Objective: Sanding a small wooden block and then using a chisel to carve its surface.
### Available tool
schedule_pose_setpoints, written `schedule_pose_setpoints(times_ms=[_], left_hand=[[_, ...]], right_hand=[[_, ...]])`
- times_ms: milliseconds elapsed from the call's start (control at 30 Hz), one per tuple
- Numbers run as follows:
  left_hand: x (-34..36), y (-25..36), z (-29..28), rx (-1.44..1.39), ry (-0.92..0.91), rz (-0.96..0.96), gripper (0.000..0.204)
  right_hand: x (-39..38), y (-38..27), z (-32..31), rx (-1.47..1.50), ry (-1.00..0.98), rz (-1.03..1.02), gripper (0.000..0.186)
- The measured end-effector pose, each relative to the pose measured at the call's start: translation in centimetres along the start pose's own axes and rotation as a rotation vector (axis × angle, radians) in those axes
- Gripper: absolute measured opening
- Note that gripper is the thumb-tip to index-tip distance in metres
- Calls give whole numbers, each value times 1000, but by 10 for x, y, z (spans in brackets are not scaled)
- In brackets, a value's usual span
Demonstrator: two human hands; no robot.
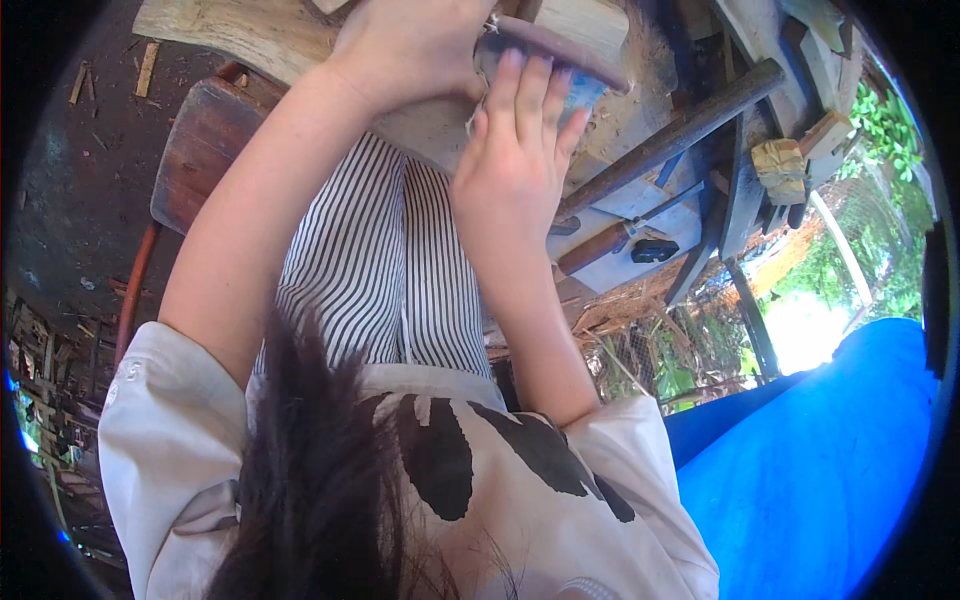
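Lying slightly spread, right hand (519, 145) over blue-white piece (584, 93) near reddish-brown rod (575, 55); left hand (415, 50): grip unclear.

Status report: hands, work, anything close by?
Right hand: fingers extended, over bluish material near brown stick. Left hand partly cropped. Dark pole to the right.

Cream short-sleeved shirt (540, 540) on show, big black leaf-shaped patches (438, 465) splashed across it, roomy sleeves (165, 430) ending near the elbows, and there go crisp black-and-white stripes down the trousers (340, 260), long dark hair (310, 480) spilling forward, bare fingers (531, 95)
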State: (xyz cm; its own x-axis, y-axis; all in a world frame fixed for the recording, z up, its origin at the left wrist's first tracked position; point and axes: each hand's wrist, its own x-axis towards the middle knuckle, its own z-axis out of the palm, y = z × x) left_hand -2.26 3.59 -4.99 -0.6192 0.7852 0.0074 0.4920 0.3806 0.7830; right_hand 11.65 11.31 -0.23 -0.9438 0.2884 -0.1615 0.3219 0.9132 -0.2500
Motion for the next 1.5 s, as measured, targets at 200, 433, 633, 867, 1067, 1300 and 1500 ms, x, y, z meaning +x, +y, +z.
schedule_pose_setpoints(times_ms=[200,433,633,867,1067,1300,1500], left_hand=[[2,-2,3,-29,-23,8,91],[0,-3,6,107,93,122,97],[2,-3,6,28,-11,2,100],[1,-3,5,26,6,55,81],[-1,-16,12,45,83,123,82],[2,-1,2,43,-42,17,116],[1,0,2,34,-55,32,119]], right_hand=[[31,4,2,-11,-17,-8,52],[-9,9,-3,42,-66,34,52],[13,11,-5,2,-23,11,51],[29,0,0,56,-19,-15,45],[-17,9,1,163,-49,21,48],[48,29,-2,98,12,-42,55],[-10,23,5,212,-110,50,80]])
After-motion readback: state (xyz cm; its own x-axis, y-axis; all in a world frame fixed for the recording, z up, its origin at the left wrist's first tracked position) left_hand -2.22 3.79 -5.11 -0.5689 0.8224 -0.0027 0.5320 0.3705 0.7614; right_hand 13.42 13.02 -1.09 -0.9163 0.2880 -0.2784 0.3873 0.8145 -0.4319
